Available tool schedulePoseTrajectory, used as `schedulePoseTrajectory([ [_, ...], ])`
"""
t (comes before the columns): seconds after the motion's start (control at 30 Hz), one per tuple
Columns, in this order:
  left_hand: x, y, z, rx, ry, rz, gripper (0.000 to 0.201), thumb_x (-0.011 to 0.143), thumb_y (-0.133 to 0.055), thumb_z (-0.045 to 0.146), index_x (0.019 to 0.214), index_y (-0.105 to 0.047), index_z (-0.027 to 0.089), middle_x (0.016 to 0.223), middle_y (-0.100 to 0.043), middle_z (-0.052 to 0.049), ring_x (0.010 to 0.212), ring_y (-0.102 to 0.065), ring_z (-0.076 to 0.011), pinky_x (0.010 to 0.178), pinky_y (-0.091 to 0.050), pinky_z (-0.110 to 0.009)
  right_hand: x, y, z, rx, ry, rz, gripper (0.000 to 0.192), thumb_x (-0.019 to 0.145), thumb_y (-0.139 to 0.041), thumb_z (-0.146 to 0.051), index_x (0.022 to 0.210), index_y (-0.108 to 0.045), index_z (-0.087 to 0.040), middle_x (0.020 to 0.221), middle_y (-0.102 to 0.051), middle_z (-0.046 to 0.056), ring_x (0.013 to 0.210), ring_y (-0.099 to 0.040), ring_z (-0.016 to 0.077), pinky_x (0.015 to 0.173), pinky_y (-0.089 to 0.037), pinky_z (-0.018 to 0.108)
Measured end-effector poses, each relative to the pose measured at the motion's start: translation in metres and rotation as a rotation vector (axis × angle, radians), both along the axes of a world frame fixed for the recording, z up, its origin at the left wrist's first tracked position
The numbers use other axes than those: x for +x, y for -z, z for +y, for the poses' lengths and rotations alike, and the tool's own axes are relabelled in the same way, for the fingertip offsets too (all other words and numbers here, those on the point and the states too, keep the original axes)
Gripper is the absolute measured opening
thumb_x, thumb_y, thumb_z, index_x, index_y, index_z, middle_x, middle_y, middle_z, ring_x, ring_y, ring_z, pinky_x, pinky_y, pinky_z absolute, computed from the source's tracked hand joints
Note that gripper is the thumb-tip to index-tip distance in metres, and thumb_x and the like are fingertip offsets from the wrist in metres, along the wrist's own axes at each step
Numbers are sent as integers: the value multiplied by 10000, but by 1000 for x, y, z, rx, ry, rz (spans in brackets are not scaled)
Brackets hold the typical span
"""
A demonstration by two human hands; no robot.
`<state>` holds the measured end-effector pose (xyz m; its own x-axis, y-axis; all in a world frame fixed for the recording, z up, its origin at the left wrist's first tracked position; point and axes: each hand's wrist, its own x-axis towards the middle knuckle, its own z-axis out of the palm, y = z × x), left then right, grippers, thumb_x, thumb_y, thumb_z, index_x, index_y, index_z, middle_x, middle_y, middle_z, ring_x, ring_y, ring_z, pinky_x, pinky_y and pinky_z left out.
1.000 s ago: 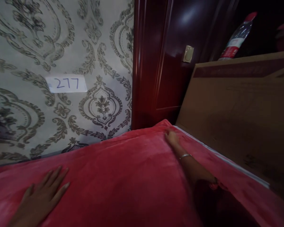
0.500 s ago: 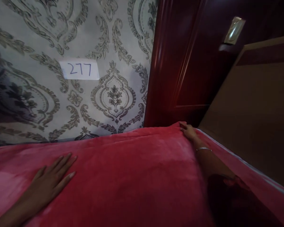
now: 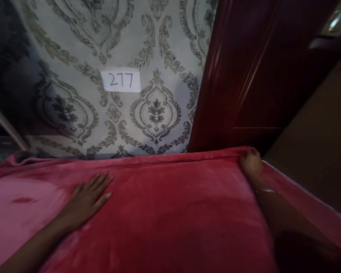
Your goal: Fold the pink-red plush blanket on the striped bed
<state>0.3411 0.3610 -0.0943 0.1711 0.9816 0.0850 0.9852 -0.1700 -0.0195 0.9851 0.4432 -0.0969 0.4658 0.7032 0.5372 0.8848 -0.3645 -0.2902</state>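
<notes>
A red, plush blanket spreads across the lower half of the head view, with a paler pink patch at the left. On its left part my left hand lies flat, fingers stretched out. My right hand is closed at the far right corner of the blanket, gripping its edge; the fingertips are blurred and partly hidden. A thin bangle circles the right wrist. The blanket's far edge shows a folded ridge along the wall.
Patterned wallpaper rises behind the blanket and carries a paper label reading 277. A dark red wooden door with a metal plate stands at the right. A brown panel borders the right side.
The view has swung left, so the wall and label sit further right. My right hand has closed more on the blanket's corner. My left hand stays flat on the cloth.
</notes>
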Motion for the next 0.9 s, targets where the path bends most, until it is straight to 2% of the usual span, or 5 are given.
schedulePoseTrajectory([
  [0.07, 4, -5, -3, -10, -5, 17, 634, 965, -278, 466, 1566, -330, 271, 1638, -307, -22, 1533, -216, -276, 1207, -215, -572, -28, -10, -3, 33, -94, 6, 448, 888, -408, -218, 1219, -690, -109, 1291, -605, 213, 1174, -596, 334, 996, -486, 474],
  [0.17, 7, -9, -6, -29, -7, 20, 614, 981, -292, 455, 1571, -303, 284, 1643, -292, -27, 1534, -212, -276, 1206, -214, -585, -89, -16, -5, -15, -560, -21, 438, 951, -383, -308, 1231, -693, -175, 1212, -680, 140, 1145, -618, 285, 1033, -477, 450],
  [0.3, 7, -10, -8, -35, 11, 4, 611, 993, -303, 466, 1574, -293, 276, 1640, -294, -47, 1533, -214, -285, 1202, -209, -612, -155, -2, -9, -248, -988, -103, 543, 973, -397, -485, 1424, -561, -231, 1472, -551, 102, 1350, -505, 298, 1118, -417, 507],
  [0.67, 23, -23, -21, -50, -236, 2, 766, 952, -389, 630, 1578, -297, 198, 1658, -193, -184, 1542, -144, -356, 1182, -159, -667, -154, 22, -4, -421, -933, -103, 634, 963, -285, -517, 1496, -472, -228, 1584, -411, 71, 1467, -370, 275, 1197, -311, 523],
  [0.9, 20, -20, -22, -38, -179, -139, 726, 942, -446, 602, 1560, -342, 235, 1661, -205, -145, 1539, -152, -365, 1180, -121, -695, -176, 16, -5, -413, -823, -119, 585, 944, -322, -425, 1424, -552, -183, 1498, -526, 111, 1408, -460, 288, 1160, -379, 495],
])
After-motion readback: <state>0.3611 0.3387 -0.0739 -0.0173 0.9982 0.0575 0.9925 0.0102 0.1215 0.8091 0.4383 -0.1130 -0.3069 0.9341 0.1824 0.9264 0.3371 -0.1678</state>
